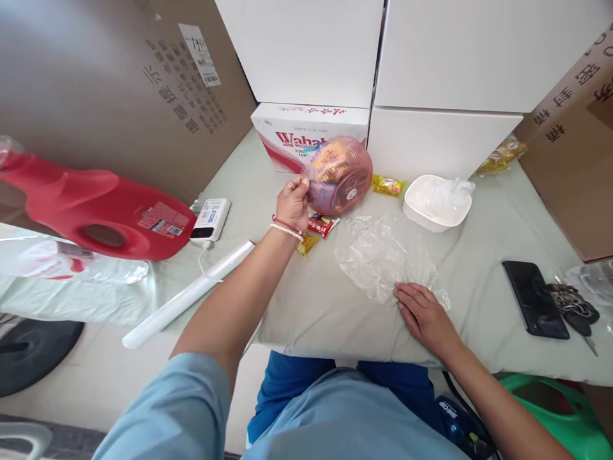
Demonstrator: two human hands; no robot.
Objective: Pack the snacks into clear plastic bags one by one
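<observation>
My left hand [293,204] grips the rim of a clear pinkish plastic bowl [359,172]. The bowl is tipped on its side with its base turned towards me, and colourful wrapped packets show through its wall. Below it, a red snack packet [322,225] and a yellow snack packet [307,244] lie on the cloth, close to my left wrist. My right hand [426,317] rests with fingers stretched out on the near edge of a crumpled clear plastic bag [378,259]. Another yellow packet [388,185] lies just right of the bowl.
A white tub [431,220] holding crumpled clear plastic stands behind the bag. At right lie a black phone [535,299] and keys [572,303]. A white roll [186,295], power bank [211,219] and red jug [110,211] are at left. Boxes [311,131] line the back.
</observation>
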